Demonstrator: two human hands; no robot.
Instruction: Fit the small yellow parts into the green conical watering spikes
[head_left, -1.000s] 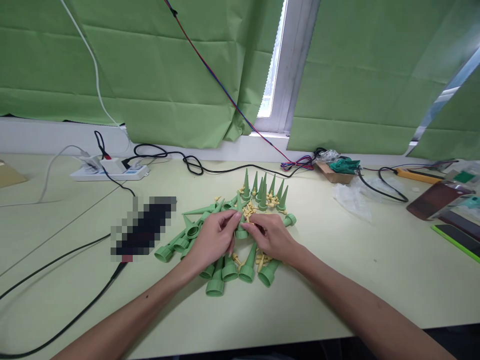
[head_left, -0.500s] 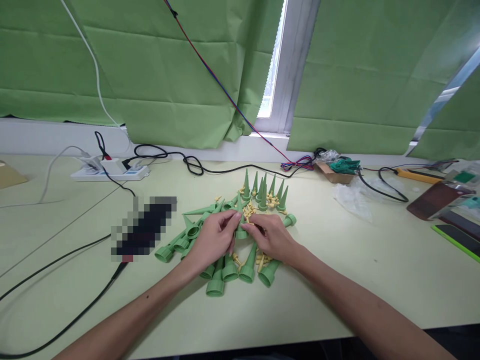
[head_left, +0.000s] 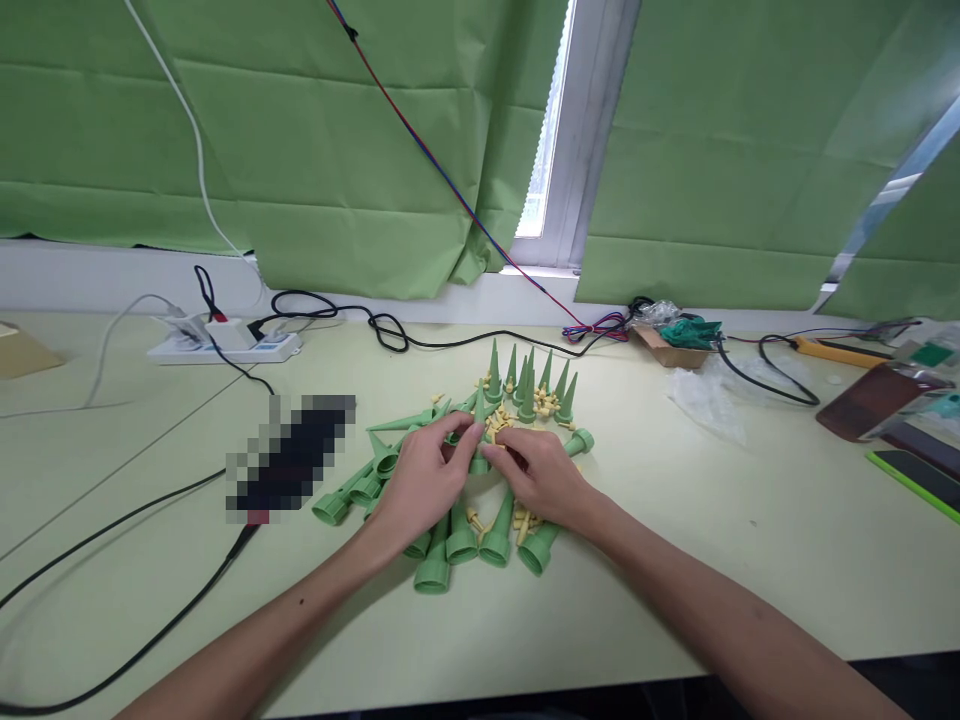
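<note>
My left hand is closed round a green cone that points upward. At the cone's right side, my right hand pinches a small yellow piece, partly hidden by the fingers. Several green cones lie on their sides around my hands, such as one with its open end toward me. Behind my hands several green cones stand upright, with small yellow pieces among them. More yellow pieces lie between the cones near my right wrist.
A pixelated dark object with a black cable lies at the left. Behind it is a white power strip. At the right are a cardboard box, clear plastic, a dark red container and a green-edged phone.
The view has shifted very slightly. Both hands remain at the same cone, with the fingers of my left hand slightly changed in pose.
</note>
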